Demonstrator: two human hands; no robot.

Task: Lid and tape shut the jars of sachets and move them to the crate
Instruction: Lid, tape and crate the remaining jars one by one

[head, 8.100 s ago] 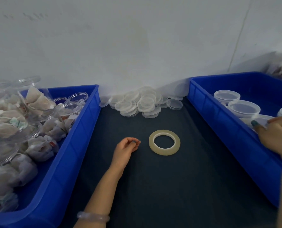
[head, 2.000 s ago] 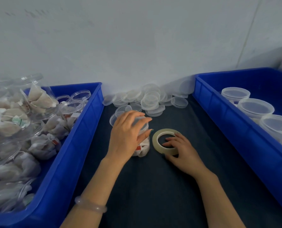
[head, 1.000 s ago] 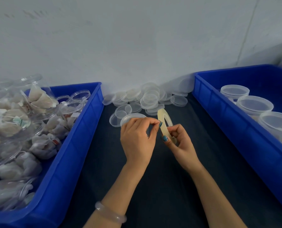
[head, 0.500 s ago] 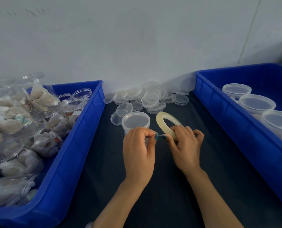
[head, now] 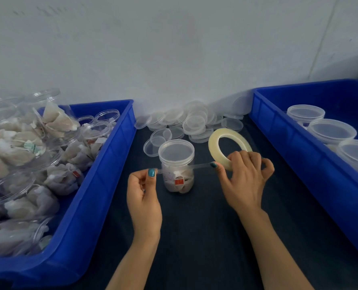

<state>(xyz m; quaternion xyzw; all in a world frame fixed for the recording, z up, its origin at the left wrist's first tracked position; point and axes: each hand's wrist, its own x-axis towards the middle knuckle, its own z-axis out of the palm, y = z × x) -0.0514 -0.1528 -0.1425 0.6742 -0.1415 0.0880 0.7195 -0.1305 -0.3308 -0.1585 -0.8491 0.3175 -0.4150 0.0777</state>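
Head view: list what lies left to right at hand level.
Left crate → left hand → jar → right hand → right crate.

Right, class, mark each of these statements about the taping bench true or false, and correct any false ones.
1. The middle jar has its lid on. True.
2. A tape strip stretches between the left hand and the right hand. True.
3. The left hand holds the tape roll. False: the right hand holds it; the left pinches the strip's end.
4. The jars in the right crate stand open. False: they are lidded.
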